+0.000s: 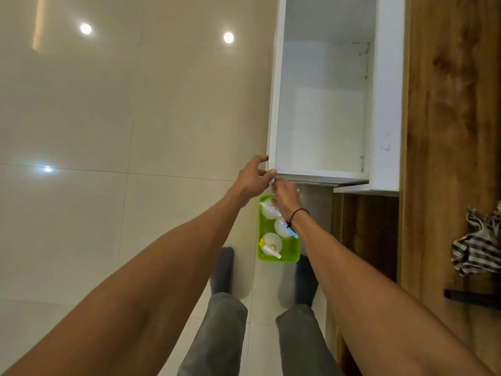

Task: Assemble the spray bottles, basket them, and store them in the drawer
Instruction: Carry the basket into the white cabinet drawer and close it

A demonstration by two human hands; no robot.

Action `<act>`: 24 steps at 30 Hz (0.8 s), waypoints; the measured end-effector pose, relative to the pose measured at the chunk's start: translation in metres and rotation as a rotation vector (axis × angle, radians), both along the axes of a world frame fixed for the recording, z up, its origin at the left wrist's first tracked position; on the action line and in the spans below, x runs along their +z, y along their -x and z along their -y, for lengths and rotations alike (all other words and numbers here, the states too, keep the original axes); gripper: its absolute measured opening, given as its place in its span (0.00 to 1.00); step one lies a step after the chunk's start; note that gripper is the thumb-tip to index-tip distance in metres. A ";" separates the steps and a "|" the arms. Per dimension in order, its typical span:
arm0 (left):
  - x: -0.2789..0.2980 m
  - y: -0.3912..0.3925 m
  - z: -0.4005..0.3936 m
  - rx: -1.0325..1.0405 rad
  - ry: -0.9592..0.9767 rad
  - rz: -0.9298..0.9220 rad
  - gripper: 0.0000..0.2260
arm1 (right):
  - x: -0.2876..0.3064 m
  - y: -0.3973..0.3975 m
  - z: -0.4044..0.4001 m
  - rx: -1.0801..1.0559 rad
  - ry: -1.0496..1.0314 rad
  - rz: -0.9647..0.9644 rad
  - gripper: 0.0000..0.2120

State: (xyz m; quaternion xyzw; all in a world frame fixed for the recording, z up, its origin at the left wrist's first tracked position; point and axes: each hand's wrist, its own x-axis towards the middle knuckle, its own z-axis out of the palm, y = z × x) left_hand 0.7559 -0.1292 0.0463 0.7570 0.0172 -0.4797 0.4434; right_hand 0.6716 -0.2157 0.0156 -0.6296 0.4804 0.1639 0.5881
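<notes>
Fingers (264, 158) gripping drawer (273, 131) corner, basket (292, 248) below

I count three spray bottles (272, 210) in one green basket (292, 246) on the floor — one white drawer (325, 104) pulled open, one striped cloth (477, 248) on the wood top — and my two hands.

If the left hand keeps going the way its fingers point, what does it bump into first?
The left hand points at the near front corner of the pulled-out white wooden drawer, and its fingertips already look wrapped on that edge. So the drawer front comes first, though depth is hard to judge from above.
</notes>
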 end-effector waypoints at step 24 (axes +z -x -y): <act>-0.013 -0.024 -0.099 0.170 0.010 -0.016 0.23 | 0.005 -0.049 -0.074 0.173 -0.018 0.068 0.18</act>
